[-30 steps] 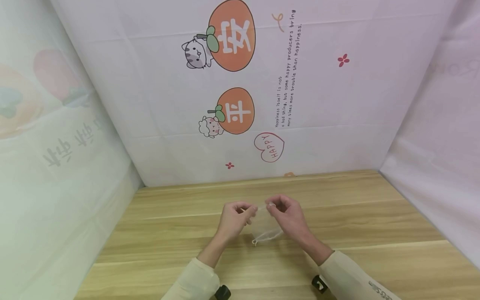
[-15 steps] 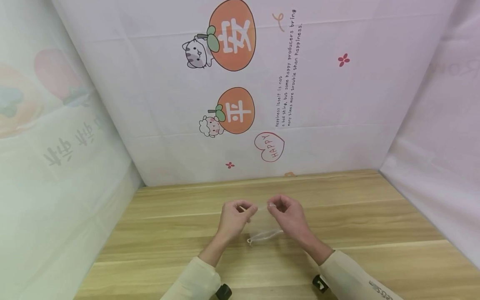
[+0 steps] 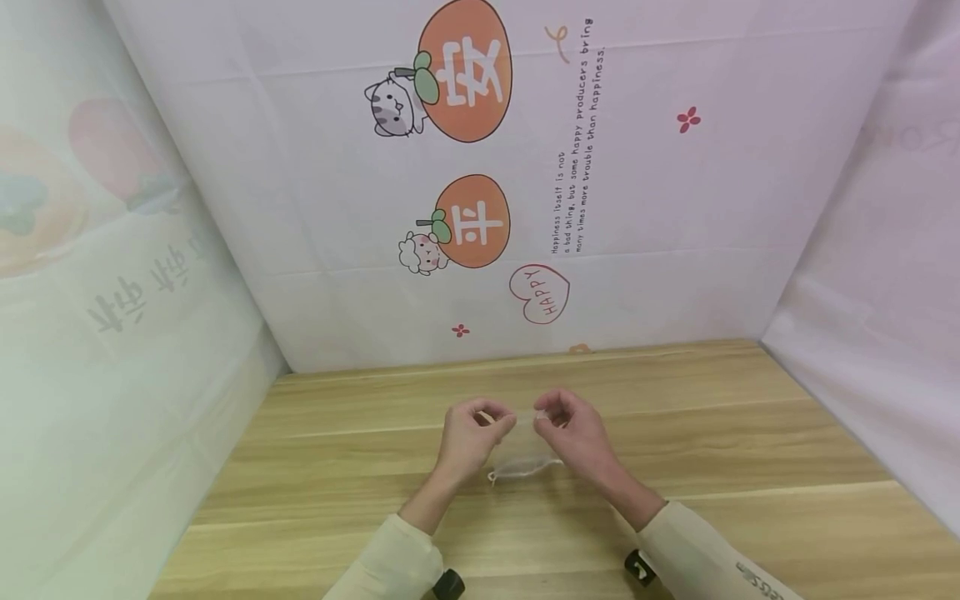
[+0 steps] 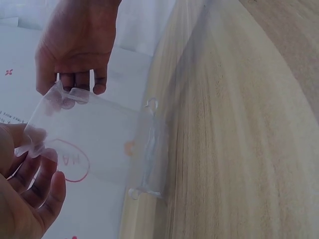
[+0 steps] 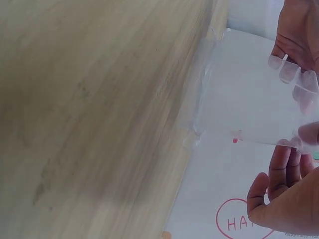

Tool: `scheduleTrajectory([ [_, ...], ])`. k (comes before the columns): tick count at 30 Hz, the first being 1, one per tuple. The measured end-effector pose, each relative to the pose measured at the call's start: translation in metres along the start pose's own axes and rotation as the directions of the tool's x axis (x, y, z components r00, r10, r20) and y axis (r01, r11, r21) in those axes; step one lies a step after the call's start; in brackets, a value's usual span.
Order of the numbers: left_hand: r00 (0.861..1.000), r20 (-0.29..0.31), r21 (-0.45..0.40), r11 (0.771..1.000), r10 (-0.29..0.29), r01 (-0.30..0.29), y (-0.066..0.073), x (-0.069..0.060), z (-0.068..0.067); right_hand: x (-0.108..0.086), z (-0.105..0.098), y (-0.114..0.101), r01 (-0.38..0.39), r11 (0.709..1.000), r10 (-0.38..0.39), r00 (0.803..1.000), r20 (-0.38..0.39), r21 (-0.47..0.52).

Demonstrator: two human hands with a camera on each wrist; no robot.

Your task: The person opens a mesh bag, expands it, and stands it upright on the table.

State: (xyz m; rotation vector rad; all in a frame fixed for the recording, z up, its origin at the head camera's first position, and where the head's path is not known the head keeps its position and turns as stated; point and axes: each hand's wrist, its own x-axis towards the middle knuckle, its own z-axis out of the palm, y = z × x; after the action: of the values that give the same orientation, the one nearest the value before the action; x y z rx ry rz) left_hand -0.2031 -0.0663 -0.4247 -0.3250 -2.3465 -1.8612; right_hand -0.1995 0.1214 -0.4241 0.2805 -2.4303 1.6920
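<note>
A clear, thin plastic bag or sheet (image 3: 525,468) hangs between the two hands above the table. My left hand (image 3: 467,437) pinches its upper left corner between thumb and fingertips, and my right hand (image 3: 577,433) pinches the upper right corner. In the left wrist view the plastic (image 4: 104,129) is stretched between both hands, its lower edge crumpled with small knobs at the corners. The right wrist view shows the same see-through film (image 5: 244,89), with several fingers visible behind it.
The wooden table (image 3: 337,467) extends under both forearms. Behind it stands a white printed cloth (image 3: 637,292), with more white cloth at the left (image 3: 135,400) and right (image 3: 885,317). Dark devices (image 3: 448,585) sit near the cuffs.
The lower edge of the plastic has swung slightly left and up. Both hands keep their pinch and have barely moved.
</note>
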Motion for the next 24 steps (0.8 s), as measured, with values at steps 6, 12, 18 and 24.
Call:
scheduleTrajectory([
  [6,1.000,-0.001,0.010,1.000,0.015,-0.015,-0.001,0.002,-0.001,0.001,-0.002,-0.005,0.037,0.995,-0.036,0.999,0.020,-0.090],
  [12,1.000,-0.006,0.025,0.999,0.021,-0.020,-0.003,0.002,-0.004,0.005,-0.005,-0.007,0.134,0.972,-0.130,0.991,0.031,-0.194],
  [18,0.995,-0.097,0.011,1.000,0.018,-0.017,-0.006,-0.003,-0.012,0.007,-0.006,-0.005,0.162,0.968,-0.160,0.987,0.027,-0.191],
  [24,0.997,-0.057,0.120,0.991,0.058,-0.051,-0.006,-0.008,-0.013,0.009,-0.008,-0.005,0.177,0.964,-0.178,0.984,0.011,-0.200],
])
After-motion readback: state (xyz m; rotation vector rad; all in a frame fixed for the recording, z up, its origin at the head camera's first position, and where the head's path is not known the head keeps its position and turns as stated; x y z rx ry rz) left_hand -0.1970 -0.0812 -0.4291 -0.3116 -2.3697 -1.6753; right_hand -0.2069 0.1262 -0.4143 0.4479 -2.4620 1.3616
